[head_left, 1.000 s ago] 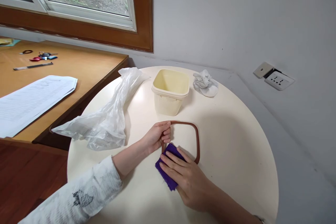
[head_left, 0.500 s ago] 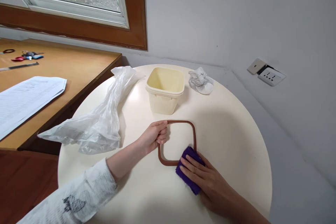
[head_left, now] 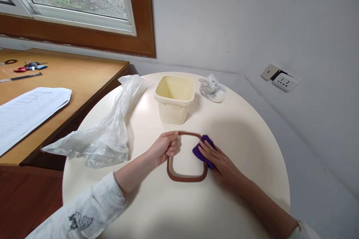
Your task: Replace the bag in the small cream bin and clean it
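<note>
A thin brown square frame with rounded corners [head_left: 187,179] is on the white round table [head_left: 179,209]. My left hand [head_left: 167,145] is closed around its upper left corner. Over the frame's right side, my right hand [head_left: 215,157] presses a folded purple cloth [head_left: 199,154], its fingers lying on top of the cloth. The cloth covers part of the frame's right side and upper right corner. Just beyond the frame stands a cream plastic bin [head_left: 173,112], upright and with an open top.
A crumpled clear plastic bag [head_left: 109,138] lies on the table's left. At the back right sits a small crumpled white and grey bag [head_left: 212,89]. A wooden desk [head_left: 92,71] on the left bears papers [head_left: 33,112] and keys [head_left: 32,66]. A wall socket [head_left: 285,82] is at right.
My right hand has slid the purple cloth up along the frame's right side, from the lower right corner towards the upper right. My left hand keeps its hold. The view has tilted slightly.
</note>
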`<state>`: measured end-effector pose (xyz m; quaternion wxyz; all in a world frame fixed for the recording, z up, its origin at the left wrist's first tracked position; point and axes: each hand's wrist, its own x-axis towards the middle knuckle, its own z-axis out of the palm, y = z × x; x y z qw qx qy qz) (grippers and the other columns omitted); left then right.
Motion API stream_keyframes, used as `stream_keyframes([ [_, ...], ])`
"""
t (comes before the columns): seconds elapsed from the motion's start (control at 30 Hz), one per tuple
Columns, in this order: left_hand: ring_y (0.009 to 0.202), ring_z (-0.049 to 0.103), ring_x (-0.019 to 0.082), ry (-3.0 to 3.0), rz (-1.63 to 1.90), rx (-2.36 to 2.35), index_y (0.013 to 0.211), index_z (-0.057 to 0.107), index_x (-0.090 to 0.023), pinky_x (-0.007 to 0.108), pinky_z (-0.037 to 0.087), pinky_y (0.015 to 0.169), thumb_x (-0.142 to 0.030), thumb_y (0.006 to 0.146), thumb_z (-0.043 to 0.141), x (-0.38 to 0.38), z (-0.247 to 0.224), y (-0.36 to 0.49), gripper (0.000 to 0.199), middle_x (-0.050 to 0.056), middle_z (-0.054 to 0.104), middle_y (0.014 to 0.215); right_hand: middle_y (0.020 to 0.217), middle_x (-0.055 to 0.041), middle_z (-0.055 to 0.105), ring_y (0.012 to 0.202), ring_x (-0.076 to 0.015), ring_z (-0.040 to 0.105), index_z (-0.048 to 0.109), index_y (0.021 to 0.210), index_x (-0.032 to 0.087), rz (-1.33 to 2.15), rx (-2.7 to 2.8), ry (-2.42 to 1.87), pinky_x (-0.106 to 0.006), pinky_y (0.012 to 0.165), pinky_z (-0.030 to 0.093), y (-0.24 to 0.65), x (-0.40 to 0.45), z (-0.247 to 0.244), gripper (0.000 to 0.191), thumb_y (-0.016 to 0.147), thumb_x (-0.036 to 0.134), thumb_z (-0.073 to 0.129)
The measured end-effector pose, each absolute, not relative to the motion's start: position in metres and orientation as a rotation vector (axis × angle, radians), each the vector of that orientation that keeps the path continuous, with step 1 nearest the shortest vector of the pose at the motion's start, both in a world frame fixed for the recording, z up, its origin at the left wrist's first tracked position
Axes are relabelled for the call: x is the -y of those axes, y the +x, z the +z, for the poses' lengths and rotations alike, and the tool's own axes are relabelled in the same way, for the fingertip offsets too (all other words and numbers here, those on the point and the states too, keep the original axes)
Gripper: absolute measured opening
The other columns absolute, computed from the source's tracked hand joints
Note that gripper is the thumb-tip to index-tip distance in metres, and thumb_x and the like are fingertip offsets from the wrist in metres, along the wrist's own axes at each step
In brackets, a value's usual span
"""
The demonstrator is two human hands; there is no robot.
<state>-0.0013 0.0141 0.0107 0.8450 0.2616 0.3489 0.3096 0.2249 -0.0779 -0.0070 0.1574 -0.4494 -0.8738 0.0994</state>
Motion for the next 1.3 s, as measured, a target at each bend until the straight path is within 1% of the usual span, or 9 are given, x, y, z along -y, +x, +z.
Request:
stream_keyframes([
  [0.1, 0.036, 0.014, 0.002, 0.579, 0.635, -0.736, 0.067, 0.042, -0.016, 0.015, 0.010, 0.034, -0.021, 0.084, 0.051, -0.013, 0.010, -0.002, 0.020, -0.010, 0.020, 0.048, 0.146, -0.0070, 0.026, 0.136, -0.0192, 0.019, 0.021, 0.141, 0.017, 0.339, 2.453, -1.295, -0.046, 0.109, 0.027, 0.222, 0.062, -0.006, 0.064, 0.080, 0.003, 0.032],
  [0.27, 0.036, 0.013, 0.003, 0.538, 0.552, -0.727, 0.052, 0.030, -0.018, 0.016, 0.010, 0.033, -0.038, 0.085, 0.047, -0.015, 0.012, -0.004, 0.043, -0.009, 0.016, 0.045, 0.145, -0.0064, 0.028, 0.135, -0.0170, 0.022, 0.021, 0.141, 0.018, 0.345, 2.380, -1.327, -0.044, 0.110, 0.026, 0.210, 0.046, -0.007, 0.063, 0.081, 0.003, 0.031],
  [0.43, 0.036, 0.011, 0.003, 0.468, 0.559, -0.669, 0.060, 0.043, -0.015, 0.015, 0.011, 0.033, -0.048, 0.087, 0.039, -0.016, 0.014, -0.005, 0.043, -0.009, 0.018, 0.044, 0.143, -0.0096, 0.033, 0.134, -0.0188, 0.024, 0.029, 0.138, 0.012, 0.227, 2.372, -1.426, -0.046, 0.111, 0.022, 0.188, 0.034, -0.007, 0.057, 0.081, 0.006, 0.030],
  [0.6, 0.035, 0.012, 0.002, 0.459, 0.519, -0.609, 0.051, 0.033, -0.016, 0.014, 0.012, 0.033, -0.056, 0.086, 0.032, -0.016, 0.011, -0.005, 0.053, -0.009, 0.019, 0.041, 0.144, -0.0116, 0.029, 0.135, -0.0223, 0.020, 0.029, 0.138, 0.007, 0.180, 2.413, -1.396, -0.048, 0.112, 0.016, 0.156, 0.026, 0.000, 0.057, 0.081, 0.008, 0.034],
  [0.73, 0.035, 0.013, 0.002, 0.423, 0.503, -0.657, 0.049, 0.031, -0.017, 0.014, 0.014, 0.033, -0.058, 0.086, 0.030, -0.018, 0.011, -0.006, 0.056, -0.008, 0.019, 0.041, 0.145, -0.0092, 0.029, 0.136, -0.0193, 0.019, 0.029, 0.139, 0.012, 0.377, 2.333, -1.298, -0.047, 0.112, 0.016, 0.144, 0.023, 0.006, 0.058, 0.081, 0.007, 0.034],
  [0.9, 0.035, 0.009, 0.003, 0.448, 0.435, -0.621, 0.044, 0.034, -0.015, 0.015, 0.010, 0.032, -0.049, 0.090, 0.026, -0.019, 0.012, -0.008, 0.058, -0.008, 0.015, 0.039, 0.134, -0.0084, 0.047, 0.125, -0.0193, 0.042, 0.041, 0.132, 0.015, 0.889, 1.660, -1.224, -0.042, 0.108, 0.028, 0.156, 0.022, 0.014, 0.045, 0.089, 0.024, 0.036],
  [1.03, 0.035, 0.007, 0.004, 0.474, 0.514, -0.667, 0.065, 0.055, -0.011, 0.016, 0.010, 0.032, -0.032, 0.090, 0.036, -0.019, 0.015, -0.009, 0.038, -0.009, 0.017, 0.041, 0.118, -0.0109, 0.061, 0.109, -0.0245, 0.056, 0.055, 0.117, 0.012, 1.127, 0.952, -1.139, -0.042, 0.098, 0.040, 0.174, 0.017, 0.014, 0.046, 0.084, 0.043, 0.050],
  [1.17, 0.035, 0.010, 0.004, 0.506, 0.543, -0.713, 0.084, 0.060, -0.008, 0.016, 0.011, 0.033, -0.030, 0.090, 0.039, -0.018, 0.019, -0.010, 0.031, -0.010, 0.018, 0.042, 0.104, -0.0106, 0.067, 0.101, -0.0248, 0.061, 0.064, 0.098, 0.012, 1.186, 0.568, -1.096, -0.040, 0.092, 0.046, 0.190, 0.010, 0.006, 0.036, 0.076, 0.041, 0.062],
  [1.3, 0.036, 0.017, 0.004, 0.513, 0.598, -0.751, 0.084, 0.058, -0.009, 0.016, 0.018, 0.035, -0.035, 0.088, 0.044, -0.019, 0.015, -0.010, 0.030, -0.009, 0.024, 0.044, 0.108, -0.0086, 0.066, 0.102, -0.0232, 0.061, 0.065, 0.095, 0.016, 1.250, 0.440, -1.148, -0.036, 0.087, 0.051, 0.202, 0.007, 0.001, 0.029, 0.076, 0.037, 0.061],
])
